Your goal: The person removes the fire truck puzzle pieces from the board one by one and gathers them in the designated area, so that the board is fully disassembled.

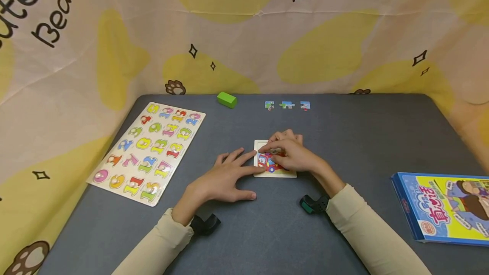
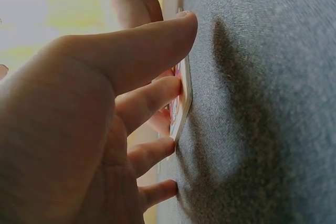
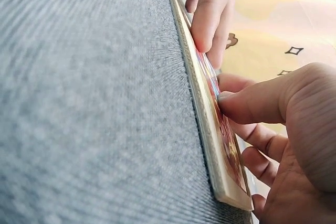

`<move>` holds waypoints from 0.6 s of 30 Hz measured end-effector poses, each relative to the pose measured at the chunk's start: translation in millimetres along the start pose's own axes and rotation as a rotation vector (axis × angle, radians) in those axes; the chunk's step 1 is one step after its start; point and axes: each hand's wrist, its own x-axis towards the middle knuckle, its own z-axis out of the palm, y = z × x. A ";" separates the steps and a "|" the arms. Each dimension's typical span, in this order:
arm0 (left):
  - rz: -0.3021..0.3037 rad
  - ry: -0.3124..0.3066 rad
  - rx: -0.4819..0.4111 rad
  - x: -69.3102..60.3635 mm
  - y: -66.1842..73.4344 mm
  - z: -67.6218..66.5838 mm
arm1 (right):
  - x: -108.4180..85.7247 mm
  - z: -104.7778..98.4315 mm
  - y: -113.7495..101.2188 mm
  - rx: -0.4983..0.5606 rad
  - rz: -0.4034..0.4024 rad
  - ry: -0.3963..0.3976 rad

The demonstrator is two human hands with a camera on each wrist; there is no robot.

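Observation:
In the head view a small framed puzzle (image 1: 291, 175) with a red vehicle picture (image 1: 269, 164) lies flat on the dark table. My left hand (image 1: 225, 179) is spread at its left side, with fingertips touching the frame and the picture's left part. My right hand (image 1: 294, 154) is over the upper right of the puzzle, its thumb and index finger spaced apart on the picture; part of the picture is hidden beneath. In the right wrist view the right thumb (image 3: 254, 100) touches the puzzle's surface (image 3: 231, 153). The left wrist view shows the left thumb (image 2: 152, 51) raised off the table.
Three small puzzle pieces (image 1: 287, 105) lie in a row near the back edge, right of a green block (image 1: 227, 99). A board of colourful numbers (image 1: 153, 156) lies at the left. On the right is a blue and yellow box (image 1: 447, 211). Printed cloth (image 1: 244, 33) hangs behind.

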 end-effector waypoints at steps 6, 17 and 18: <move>-0.003 0.004 -0.001 0.0 0.9 -0.5 | 0.2 0.4 0.1 -0.002 0.000 0.009; -0.004 0.007 -0.008 -0.2 1.6 0.0 | 0.2 1.0 -0.1 -0.048 -0.018 -0.004; -0.004 0.007 -0.006 -0.1 1.7 0.0 | 0.3 1.2 0.2 -0.053 -0.019 -0.007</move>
